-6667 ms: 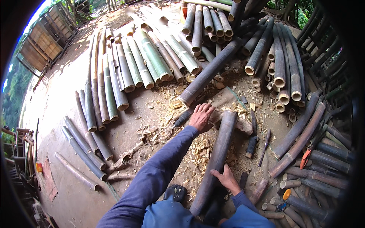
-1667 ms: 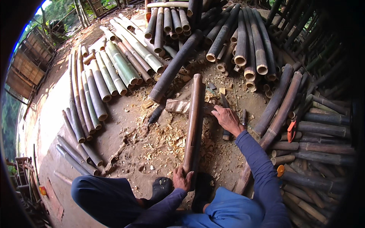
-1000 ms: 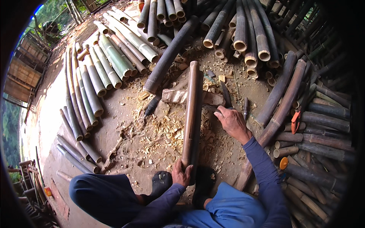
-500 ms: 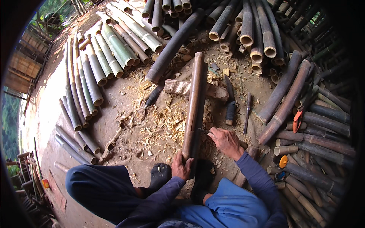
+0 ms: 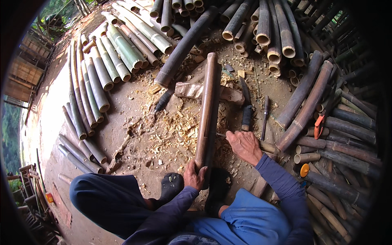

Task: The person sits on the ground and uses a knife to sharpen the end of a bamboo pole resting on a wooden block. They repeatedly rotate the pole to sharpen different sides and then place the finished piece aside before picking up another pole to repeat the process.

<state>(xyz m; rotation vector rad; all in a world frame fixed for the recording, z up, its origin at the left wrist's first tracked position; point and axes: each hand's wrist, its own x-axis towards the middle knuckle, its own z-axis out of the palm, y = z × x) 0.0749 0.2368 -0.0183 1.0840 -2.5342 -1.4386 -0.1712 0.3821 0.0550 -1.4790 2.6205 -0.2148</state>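
Observation:
My left hand (image 5: 195, 174) is wrapped round the near end of a brown bamboo tube (image 5: 205, 122), which has a long dark groove or edge down its right side. The tube's upper part lies across a rough wood block (image 5: 189, 90). Right of the tube, my right hand (image 5: 245, 146) is closed round a knife (image 5: 267, 147). Its pale handle sticks out behind the fist, and a short length of thin blade points left at the tube's side. I cannot tell whether the blade tip touches the bamboo. My feet in dark socks stand on either side of the tube's near end.
Beyond the block lie a dark-handled knife (image 5: 247, 116), a slim chisel-like tool (image 5: 265, 116) and another black-handled tool (image 5: 164, 100). Wood shavings (image 5: 179, 130) litter the ground. Bamboo poles (image 5: 130, 51) are stacked around, with an orange-handled tool (image 5: 319, 125) on the right pile.
My right hand has moved slightly up and away from the tube with the knife, and less of the blade lies against the bamboo. The left hand keeps its hold.

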